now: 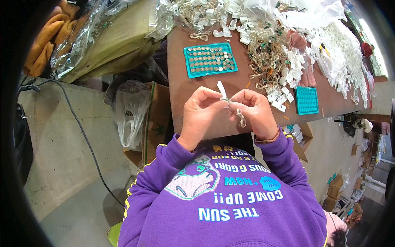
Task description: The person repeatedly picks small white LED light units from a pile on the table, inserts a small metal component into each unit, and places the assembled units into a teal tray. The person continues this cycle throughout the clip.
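Both of my hands meet over the table's near edge, fingertips pinched close together. My left hand (200, 112) is closed on a small white plastic case (221, 89), whose narrow white flap sticks up between the hands. Something small and greenish shows at its base, too small to make out. My right hand (256, 110) pinches at the same spot, and a coiled bundle of thin wire (241, 119) dangles beneath its fingers. Beyond the hands lies a teal tray (190, 71) holding rows of round silver button cells, a few shinier than the others.
Wire coils (267, 53) and small white plastic cases (281, 99) heap across the brown table (179, 49). A second teal tray (307, 101) lies to the right. White parts (343, 61) pile at far right. Left of the table are a plastic bag (132, 109) and a black cable (80, 123).
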Available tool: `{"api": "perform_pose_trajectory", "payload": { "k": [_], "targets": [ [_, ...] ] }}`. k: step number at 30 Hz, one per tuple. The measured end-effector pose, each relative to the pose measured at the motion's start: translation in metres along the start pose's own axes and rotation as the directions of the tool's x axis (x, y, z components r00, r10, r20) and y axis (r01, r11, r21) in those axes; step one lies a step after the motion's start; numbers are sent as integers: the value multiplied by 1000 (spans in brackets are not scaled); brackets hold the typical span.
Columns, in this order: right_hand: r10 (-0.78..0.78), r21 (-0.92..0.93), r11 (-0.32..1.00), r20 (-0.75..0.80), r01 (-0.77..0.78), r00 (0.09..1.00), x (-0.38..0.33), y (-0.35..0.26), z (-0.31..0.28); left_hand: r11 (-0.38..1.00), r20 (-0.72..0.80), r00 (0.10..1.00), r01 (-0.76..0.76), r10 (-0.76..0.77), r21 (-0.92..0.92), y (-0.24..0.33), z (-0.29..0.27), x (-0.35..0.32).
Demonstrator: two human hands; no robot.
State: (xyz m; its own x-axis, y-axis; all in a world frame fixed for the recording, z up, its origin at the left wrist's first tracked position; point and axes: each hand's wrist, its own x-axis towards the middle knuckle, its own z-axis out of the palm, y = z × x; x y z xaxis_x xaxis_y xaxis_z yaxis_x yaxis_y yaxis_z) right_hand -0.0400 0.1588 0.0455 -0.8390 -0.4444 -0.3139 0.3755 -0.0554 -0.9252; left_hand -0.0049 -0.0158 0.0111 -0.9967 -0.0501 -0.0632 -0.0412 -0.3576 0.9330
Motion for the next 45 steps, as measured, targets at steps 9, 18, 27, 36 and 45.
{"api": "perform_pose_trajectory", "payload": {
  "k": [9,18,27,36,45],
  "targets": [
    [94,72,991,214,-112,972,4,-1,-12,971,295,946,184,-134,-150,4,-11,-4],
    [231,535,786,210,-309,950,-1,7,12,993,-34,999,33,-37,-116,10,8,-14],
    [-134,-236,967,-140,98,981,-21,18,21,989,-163,977,-147,140,-31,0,8,-9],
    [-364,-492,824,-82,280,928,-15,12,19,973,-157,960,-224,231,60,-6,13,-12],
    [-519,-670,670,-114,320,847,-8,12,25,946,-164,944,-250,286,207,-13,6,-8]
  ]
}}
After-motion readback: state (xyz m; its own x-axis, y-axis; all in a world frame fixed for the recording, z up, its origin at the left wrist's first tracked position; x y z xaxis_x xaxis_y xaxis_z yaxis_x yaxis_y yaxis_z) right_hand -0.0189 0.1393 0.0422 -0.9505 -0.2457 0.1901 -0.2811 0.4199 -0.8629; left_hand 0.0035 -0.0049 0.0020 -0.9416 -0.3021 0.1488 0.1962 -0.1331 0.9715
